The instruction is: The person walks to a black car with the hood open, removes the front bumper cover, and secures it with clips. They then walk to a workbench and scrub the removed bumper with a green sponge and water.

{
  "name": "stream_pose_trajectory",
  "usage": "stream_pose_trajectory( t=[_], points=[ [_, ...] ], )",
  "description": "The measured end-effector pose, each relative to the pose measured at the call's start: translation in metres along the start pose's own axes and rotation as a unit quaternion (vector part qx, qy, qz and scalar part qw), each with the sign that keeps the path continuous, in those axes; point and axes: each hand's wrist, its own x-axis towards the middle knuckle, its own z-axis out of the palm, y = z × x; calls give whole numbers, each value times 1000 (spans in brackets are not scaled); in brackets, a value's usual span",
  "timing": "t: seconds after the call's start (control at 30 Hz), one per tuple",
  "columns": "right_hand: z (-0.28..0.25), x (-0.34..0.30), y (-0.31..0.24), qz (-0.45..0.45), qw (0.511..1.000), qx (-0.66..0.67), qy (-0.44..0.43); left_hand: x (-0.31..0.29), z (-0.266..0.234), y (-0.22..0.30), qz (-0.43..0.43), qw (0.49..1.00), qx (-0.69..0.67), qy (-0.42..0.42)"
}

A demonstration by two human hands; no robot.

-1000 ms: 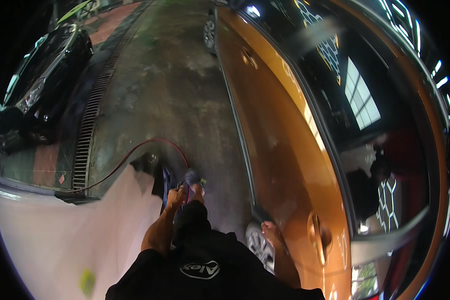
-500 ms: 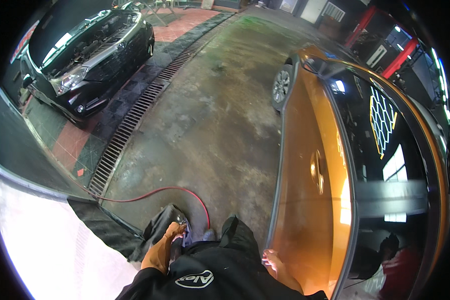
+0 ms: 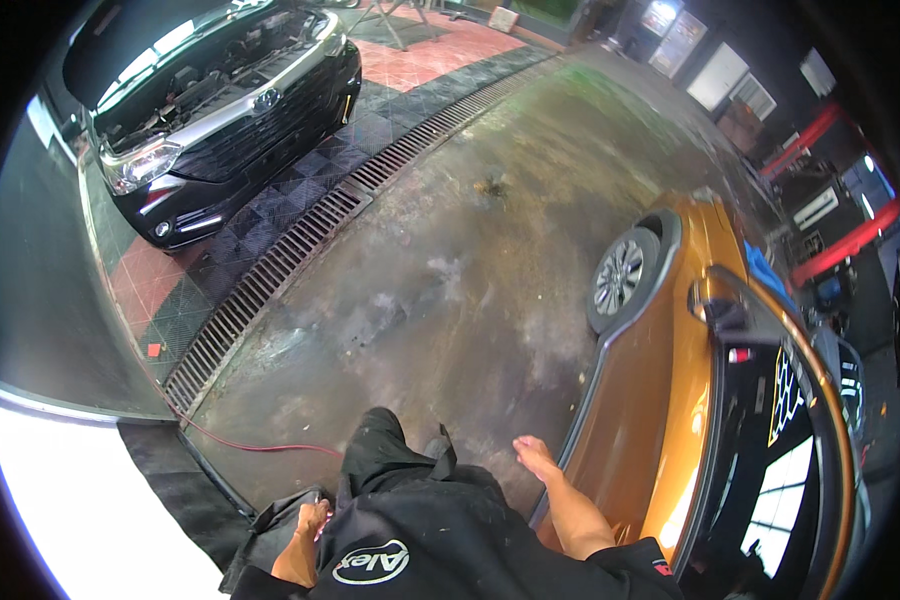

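Note:
My left hand (image 3: 313,518) is low beside my left hip. Its fingers are curled around something small that I cannot make out. Dark cloth (image 3: 262,540) bunches right next to that hand. Out in front of my right side, my right hand (image 3: 535,455) has its fingers drawn together, and nothing shows in them. It is close to the lower side of an orange car (image 3: 620,440), with a gap between the two. The car's front wheel (image 3: 625,278) lies farther ahead.
A black car (image 3: 235,135) with its engine bay exposed stands at the far left. A drain grate (image 3: 310,228) runs along the concrete floor (image 3: 450,290). A red hose (image 3: 260,446) lies across the floor near my feet. Red lift posts (image 3: 850,240) rise at the right.
My view has shifted forward along the orange car, and its front wheel shows more fully. My right hand has swung forward. My left hand has dropped back toward my hip.

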Motion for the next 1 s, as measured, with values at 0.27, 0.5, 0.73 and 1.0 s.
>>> stream_pose_trajectory(
  t=[0.27, 0.5, 0.73, 1.0],
  points=[
    [-63, 244, -319, -20, 998, 7, -53, 188, -16, 108, -83, 991, -60, 86],
    [-136, 336, -374, 184, 966, 177, -39, 369, -222, 397, 87, 989, 111, 49],
    [-169, 462, -422, 283, 942, 178, -39, 508, -463, 774, 191, 965, -70, 162],
    [-261, 727, -549, 258, 932, 242, -81, 622, -557, 1034, 222, 848, -457, 147]
  ],
)
